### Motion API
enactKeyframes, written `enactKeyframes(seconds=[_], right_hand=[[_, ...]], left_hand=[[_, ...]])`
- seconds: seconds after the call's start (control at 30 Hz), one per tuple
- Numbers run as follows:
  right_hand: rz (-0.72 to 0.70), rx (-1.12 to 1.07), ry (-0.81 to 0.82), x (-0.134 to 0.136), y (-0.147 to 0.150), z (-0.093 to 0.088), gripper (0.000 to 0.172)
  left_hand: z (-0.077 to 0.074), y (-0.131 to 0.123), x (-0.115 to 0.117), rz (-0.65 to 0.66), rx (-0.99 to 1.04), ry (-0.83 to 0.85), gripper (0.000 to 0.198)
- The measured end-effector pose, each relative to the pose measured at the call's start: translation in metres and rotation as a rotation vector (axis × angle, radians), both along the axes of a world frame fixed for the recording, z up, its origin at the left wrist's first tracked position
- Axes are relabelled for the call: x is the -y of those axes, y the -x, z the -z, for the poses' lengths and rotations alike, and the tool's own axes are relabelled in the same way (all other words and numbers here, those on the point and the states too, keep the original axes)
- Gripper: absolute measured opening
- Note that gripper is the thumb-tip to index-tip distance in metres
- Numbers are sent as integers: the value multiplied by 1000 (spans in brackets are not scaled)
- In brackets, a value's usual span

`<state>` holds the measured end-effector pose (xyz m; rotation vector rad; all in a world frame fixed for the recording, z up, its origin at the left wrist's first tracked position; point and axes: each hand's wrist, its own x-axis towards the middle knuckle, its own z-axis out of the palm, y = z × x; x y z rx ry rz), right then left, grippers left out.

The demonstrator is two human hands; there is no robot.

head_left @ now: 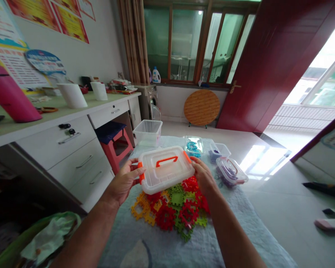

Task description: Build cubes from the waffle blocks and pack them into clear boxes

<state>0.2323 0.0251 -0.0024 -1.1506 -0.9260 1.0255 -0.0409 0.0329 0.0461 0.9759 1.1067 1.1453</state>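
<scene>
A translucent box lid with an orange handle and orange side clips is held up between my two hands. My left hand grips its left end at the orange clip, thumb on top. At the right end, my right hand pinches the edge beside the other clip. Below the lid, a pile of red, green and yellow gear-shaped pieces lies on the light blue cloth. Whether a box body sits under the lid cannot be made out.
Beyond the lid stand a clear bin, a container of blue pieces, an open tub of purple pieces and a lidded purple one. A desk and a pink stool are at left.
</scene>
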Motion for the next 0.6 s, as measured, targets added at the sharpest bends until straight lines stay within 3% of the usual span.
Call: enactKeyframes(seconds=[0.1, 0.27, 0.43, 0.6], right_hand=[[-31, -193, 4, 3, -3, -6, 38], [-68, -268, -29, 1, -3, -19, 29], [-36, -222, -33, 1, -9, -25, 37], [83, -74, -29, 16, -33, -9, 39]], left_hand=[[-4, -1, -4, 26, 33, 20, 48], [-9, -5, -8, 64, 194, 15, 46], [-11, -10, -12, 58, 261, -27, 39], [-9, -25, -37, -77, 394, 55, 28]])
